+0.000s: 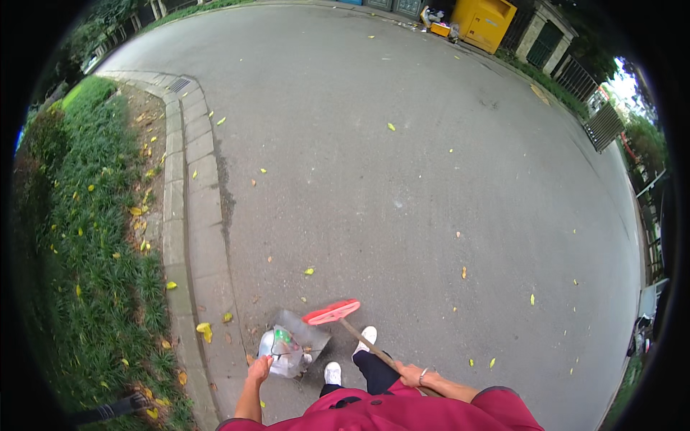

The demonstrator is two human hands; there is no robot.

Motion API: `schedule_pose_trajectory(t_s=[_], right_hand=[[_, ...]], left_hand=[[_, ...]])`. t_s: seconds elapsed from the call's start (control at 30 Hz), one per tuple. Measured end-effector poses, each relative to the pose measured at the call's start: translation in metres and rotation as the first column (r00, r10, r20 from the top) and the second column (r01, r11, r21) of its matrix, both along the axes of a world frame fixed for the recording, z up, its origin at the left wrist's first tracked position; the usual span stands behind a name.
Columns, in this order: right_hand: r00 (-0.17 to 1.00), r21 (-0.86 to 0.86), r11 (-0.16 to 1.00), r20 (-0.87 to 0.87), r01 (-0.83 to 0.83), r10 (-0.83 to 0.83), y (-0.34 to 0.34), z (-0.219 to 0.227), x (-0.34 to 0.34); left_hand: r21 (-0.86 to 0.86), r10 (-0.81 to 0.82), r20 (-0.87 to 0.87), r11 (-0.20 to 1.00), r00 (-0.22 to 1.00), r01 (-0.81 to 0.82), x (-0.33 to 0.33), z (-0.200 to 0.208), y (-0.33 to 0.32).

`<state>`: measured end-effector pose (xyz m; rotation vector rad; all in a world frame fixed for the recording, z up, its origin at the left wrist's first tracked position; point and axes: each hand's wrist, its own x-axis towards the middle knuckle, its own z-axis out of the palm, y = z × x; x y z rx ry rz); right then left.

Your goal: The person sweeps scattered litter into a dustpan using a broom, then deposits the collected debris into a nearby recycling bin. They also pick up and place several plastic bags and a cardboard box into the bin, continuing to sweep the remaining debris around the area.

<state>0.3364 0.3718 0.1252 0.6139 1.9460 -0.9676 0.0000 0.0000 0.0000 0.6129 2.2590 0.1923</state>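
My right hand (411, 374), with a bracelet at the wrist, is closed round the wooden stick of a broom (368, 345). Its red head (332, 312) is at the far edge of a grey metal dustpan (316, 335); whether they touch I cannot tell. My left hand (260, 368) is closed at the dustpan's near left side, seemingly on its handle, which is mostly hidden. Inside the dustpan is a clear plastic bag (289, 364) with something green (282, 335) and other litter. My white shoes (333, 374) stand just right of the dustpan.
Grey asphalt (402, 215) spreads ahead, dotted with yellow leaves (309, 271). A stone kerb (175, 208) runs along the left, beside a grassy bed (100, 237). At the far right stand a yellow bin (483, 25) with litter next to it and a metal gate (604, 128).
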Motion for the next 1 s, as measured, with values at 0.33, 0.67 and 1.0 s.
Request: schedule_pose_trajectory(t_s=[0.33,0.67,1.0], right_hand=[[0.751,0.218,0.723,-0.089,0.655,-0.654,0.26,0.021,-0.045],[0.176,-0.19,0.168,0.028,0.967,-0.984,0.504,0.014,-0.201],[-0.026,-0.384,-0.141,0.289,0.913,-0.957,0.691,0.036,-0.407]], left_hand=[[-0.03,0.066,-0.169,0.997,0.983,-0.072,-0.11,0.019,0.11],[0.005,0.237,-0.207,0.97,0.949,-0.241,-0.319,0.016,0.289],[0.091,0.393,-0.076,0.918,0.917,-0.386,-0.546,0.048,0.611]])
